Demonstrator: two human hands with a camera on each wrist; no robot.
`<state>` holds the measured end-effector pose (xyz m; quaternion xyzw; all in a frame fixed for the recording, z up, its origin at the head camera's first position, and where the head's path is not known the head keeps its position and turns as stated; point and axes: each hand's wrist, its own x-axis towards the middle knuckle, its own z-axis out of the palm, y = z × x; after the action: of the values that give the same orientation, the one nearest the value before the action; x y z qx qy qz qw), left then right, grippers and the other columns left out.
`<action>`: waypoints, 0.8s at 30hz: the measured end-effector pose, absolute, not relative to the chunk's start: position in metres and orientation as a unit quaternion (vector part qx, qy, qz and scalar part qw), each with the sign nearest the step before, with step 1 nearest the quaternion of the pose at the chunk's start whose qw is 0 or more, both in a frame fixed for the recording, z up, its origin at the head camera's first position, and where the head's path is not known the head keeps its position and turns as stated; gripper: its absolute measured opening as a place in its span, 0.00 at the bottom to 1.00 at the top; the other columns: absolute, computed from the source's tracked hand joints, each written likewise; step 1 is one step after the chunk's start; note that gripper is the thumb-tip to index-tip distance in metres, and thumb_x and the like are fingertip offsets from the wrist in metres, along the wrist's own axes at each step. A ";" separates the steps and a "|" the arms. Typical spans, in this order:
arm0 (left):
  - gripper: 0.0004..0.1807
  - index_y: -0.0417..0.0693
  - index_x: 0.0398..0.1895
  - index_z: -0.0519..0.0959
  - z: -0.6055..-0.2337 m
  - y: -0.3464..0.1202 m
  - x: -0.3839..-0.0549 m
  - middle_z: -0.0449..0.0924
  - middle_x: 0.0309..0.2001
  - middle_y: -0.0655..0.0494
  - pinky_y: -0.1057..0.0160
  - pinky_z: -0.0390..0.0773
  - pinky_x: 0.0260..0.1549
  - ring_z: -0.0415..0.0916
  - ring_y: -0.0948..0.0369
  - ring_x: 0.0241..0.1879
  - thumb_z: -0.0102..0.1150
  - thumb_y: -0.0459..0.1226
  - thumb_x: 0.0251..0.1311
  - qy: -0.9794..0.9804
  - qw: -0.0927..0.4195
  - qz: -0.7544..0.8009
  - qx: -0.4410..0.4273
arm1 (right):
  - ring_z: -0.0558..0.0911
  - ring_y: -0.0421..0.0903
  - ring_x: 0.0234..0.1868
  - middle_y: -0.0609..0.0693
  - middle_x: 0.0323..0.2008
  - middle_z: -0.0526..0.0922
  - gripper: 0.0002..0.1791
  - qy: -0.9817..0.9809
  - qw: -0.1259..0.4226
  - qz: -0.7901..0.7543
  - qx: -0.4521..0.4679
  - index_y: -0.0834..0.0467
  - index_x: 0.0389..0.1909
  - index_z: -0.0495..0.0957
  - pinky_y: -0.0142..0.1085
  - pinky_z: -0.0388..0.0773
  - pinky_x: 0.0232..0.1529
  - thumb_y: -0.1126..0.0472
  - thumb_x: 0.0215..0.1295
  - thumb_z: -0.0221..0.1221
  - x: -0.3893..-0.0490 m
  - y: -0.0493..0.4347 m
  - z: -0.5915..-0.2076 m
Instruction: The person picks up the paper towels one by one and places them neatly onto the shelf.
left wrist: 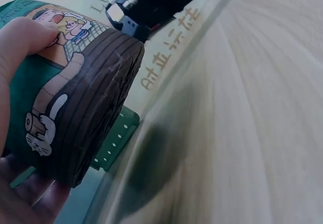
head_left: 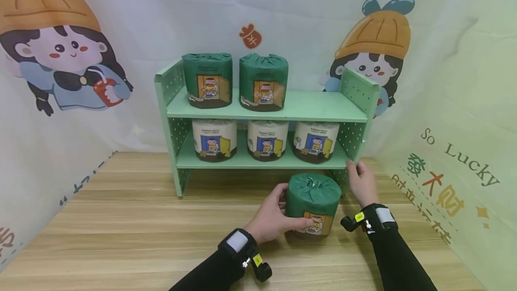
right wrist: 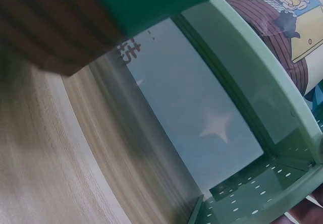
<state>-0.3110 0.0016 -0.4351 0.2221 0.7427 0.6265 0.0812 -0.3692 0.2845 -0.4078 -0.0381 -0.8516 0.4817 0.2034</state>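
My left hand (head_left: 274, 217) grips a green-wrapped toilet paper roll (head_left: 313, 196), its thumb across the printed front. In the left wrist view the roll (left wrist: 75, 93) is tilted, its dark brown base held above the table over a shadow. My right hand (head_left: 362, 183) holds the front edge of the mint-green shelf's (head_left: 268, 165) right side panel, below the lower board. In the right wrist view only a few of its fingers (right wrist: 303, 211) show beside the perforated panel. Two green rolls (head_left: 208, 82) stand on the top board, at its left and middle.
Three white toilet paper rolls (head_left: 266, 140) stand in a row on the lower board. The shelf rests on a wood-grain table (head_left: 121, 219). A printed cloth (head_left: 299, 21) hangs behind and at both sides.
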 end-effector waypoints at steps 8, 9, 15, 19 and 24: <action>0.50 0.54 0.80 0.66 -0.421 0.003 -0.306 0.77 0.69 0.53 0.43 0.80 0.69 0.78 0.51 0.67 0.85 0.45 0.56 0.739 0.063 0.627 0.238 | 0.78 0.55 0.48 0.68 0.60 0.86 0.30 -0.856 0.223 0.466 -0.035 0.62 0.71 0.79 0.37 0.72 0.42 0.44 0.90 0.43 -0.372 0.286 -0.410; 0.50 0.54 0.80 0.66 -0.419 0.004 -0.306 0.77 0.69 0.53 0.43 0.80 0.69 0.78 0.51 0.66 0.85 0.45 0.56 0.738 0.062 0.628 0.240 | 0.77 0.55 0.47 0.68 0.60 0.86 0.30 -0.855 0.224 0.466 -0.034 0.63 0.70 0.79 0.37 0.72 0.42 0.45 0.90 0.43 -0.372 0.286 -0.410; 0.50 0.54 0.80 0.66 -0.404 0.004 -0.304 0.77 0.68 0.53 0.48 0.82 0.65 0.80 0.54 0.63 0.85 0.43 0.56 0.721 0.049 0.644 0.249 | 0.80 0.53 0.48 0.69 0.59 0.87 0.29 -0.853 0.226 0.470 -0.033 0.63 0.68 0.80 0.35 0.73 0.41 0.45 0.90 0.44 -0.372 0.285 -0.410; 0.50 0.56 0.81 0.65 -0.390 0.004 -0.303 0.76 0.70 0.53 0.48 0.82 0.68 0.79 0.54 0.66 0.84 0.42 0.57 0.704 0.043 0.657 0.265 | 0.80 0.50 0.45 0.70 0.61 0.86 0.30 -0.852 0.224 0.473 -0.030 0.64 0.71 0.79 0.32 0.73 0.37 0.46 0.90 0.45 -0.373 0.286 -0.410; 0.51 0.56 0.82 0.62 -0.369 0.005 -0.303 0.74 0.73 0.54 0.51 0.81 0.71 0.78 0.55 0.71 0.82 0.39 0.59 0.694 0.041 0.656 0.294 | 0.82 0.56 0.56 0.67 0.70 0.81 0.30 -0.849 0.206 0.486 -0.031 0.61 0.77 0.75 0.39 0.80 0.47 0.46 0.90 0.44 -0.371 0.286 -0.408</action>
<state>-0.3033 0.0052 -0.3691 0.2936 0.6937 0.6564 0.0410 -0.3713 0.2857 -0.4081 -0.0309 -0.8486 0.4860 0.2064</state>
